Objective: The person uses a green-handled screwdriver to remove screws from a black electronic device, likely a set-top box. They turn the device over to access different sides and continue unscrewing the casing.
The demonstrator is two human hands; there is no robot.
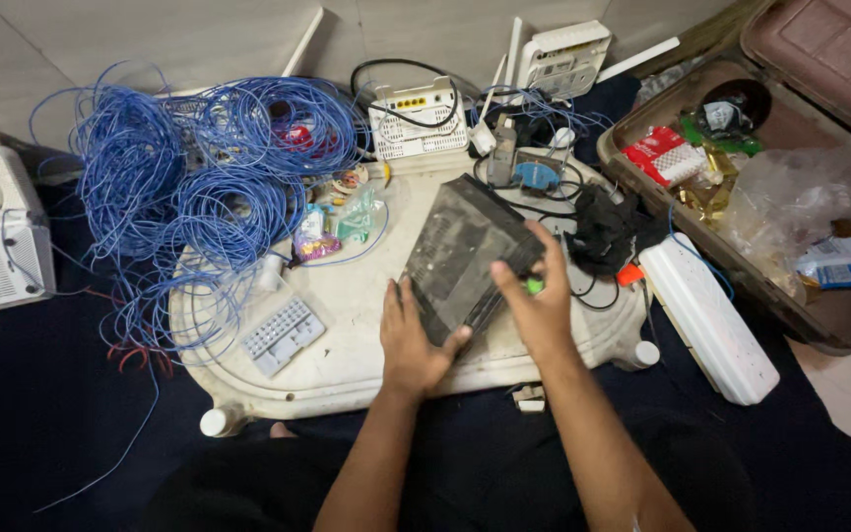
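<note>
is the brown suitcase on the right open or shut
Open. The brown suitcase has its lid swung back, and the red packet, clear plastic bag and other wrappers lie exposed inside.

Both bare forearms are reaching forward from the bottom edge, converging slightly. The left hand [414,340] is lying palm down, fingers pointing ahead, thumb spreading out to the right. The right hand [541,300] is curling, its fingers bending over and its thumb angling left.
</note>
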